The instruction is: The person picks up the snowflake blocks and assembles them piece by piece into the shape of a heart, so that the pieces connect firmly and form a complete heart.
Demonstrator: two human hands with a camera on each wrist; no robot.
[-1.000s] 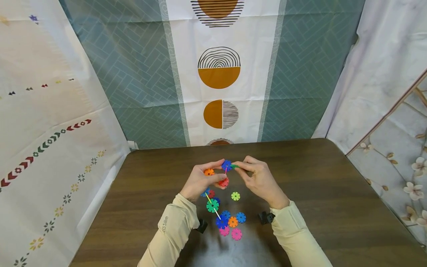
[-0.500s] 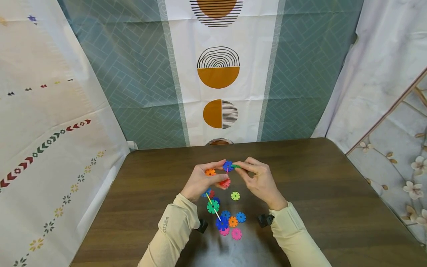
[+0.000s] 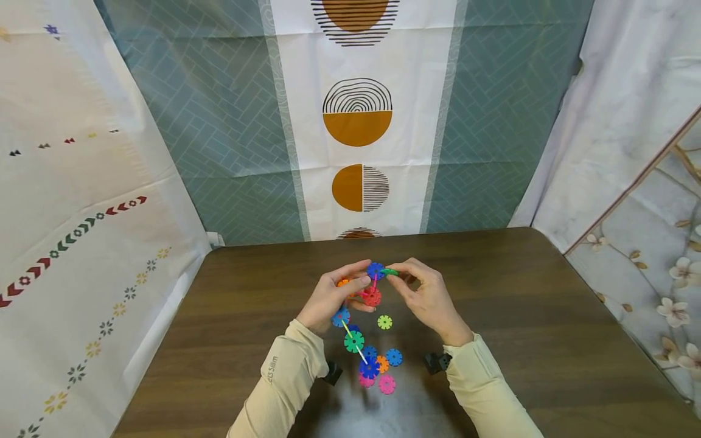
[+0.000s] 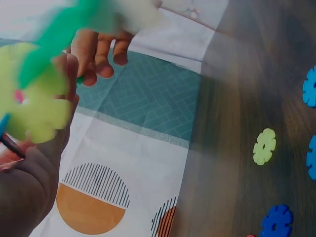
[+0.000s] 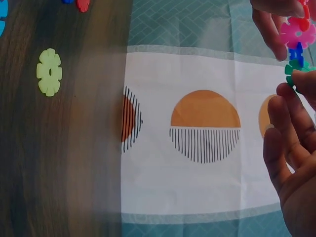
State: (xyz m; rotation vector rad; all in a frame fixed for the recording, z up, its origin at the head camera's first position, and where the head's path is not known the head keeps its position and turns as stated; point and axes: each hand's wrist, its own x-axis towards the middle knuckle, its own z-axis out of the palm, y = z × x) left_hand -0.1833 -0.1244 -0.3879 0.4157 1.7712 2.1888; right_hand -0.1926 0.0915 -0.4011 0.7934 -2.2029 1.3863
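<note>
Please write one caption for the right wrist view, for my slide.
The right hand pinches a green notched disc against a blue disc; a yellow-green notched disc lies on the table.

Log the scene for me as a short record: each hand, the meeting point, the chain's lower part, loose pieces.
Left hand: holds a chain of slotted discs
Right hand: pinches a green disc
Meeting point: green disc against the upper blue disc; whether slotted in, cannot tell
Lower part: appears to hang below the left hand, ending in the lower blue disc
On table: yellow-green disc, orange disc, two light-blue discs, two pink discs; others partly hidden
</note>
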